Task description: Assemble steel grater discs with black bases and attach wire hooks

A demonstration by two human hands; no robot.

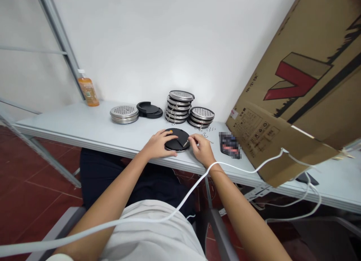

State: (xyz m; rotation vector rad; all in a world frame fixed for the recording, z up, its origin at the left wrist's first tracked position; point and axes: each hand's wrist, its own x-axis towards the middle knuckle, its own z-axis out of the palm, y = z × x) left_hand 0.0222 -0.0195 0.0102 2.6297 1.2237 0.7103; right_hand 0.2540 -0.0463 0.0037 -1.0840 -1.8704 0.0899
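Observation:
A round black disc (pixel 178 137) with a metal rim lies flat near the front edge of the table. My left hand (pixel 158 144) holds it from the left side, thumb at the near rim and fingers reaching over the top. A small yellow-orange spot shows by those fingertips. With thumb and fingers pinched, my right hand (pixel 202 149) grips a small slim metal piece (pixel 185 143) at the disc's right side; its exact kind is too small to make out. Small loose metal hooks or clips (pixel 210 129) lie just beyond my right hand.
Behind the disc stand a tall stack (pixel 178 106) and a lower stack (pixel 201 117) of perforated metal discs. Further left are more metal discs (pixel 124 114), black round parts (pixel 149 109) and an orange bottle (pixel 88 90). A phone (pixel 230 145), large carton (pixel 282 114) and white cable (pixel 237 167) occupy the right.

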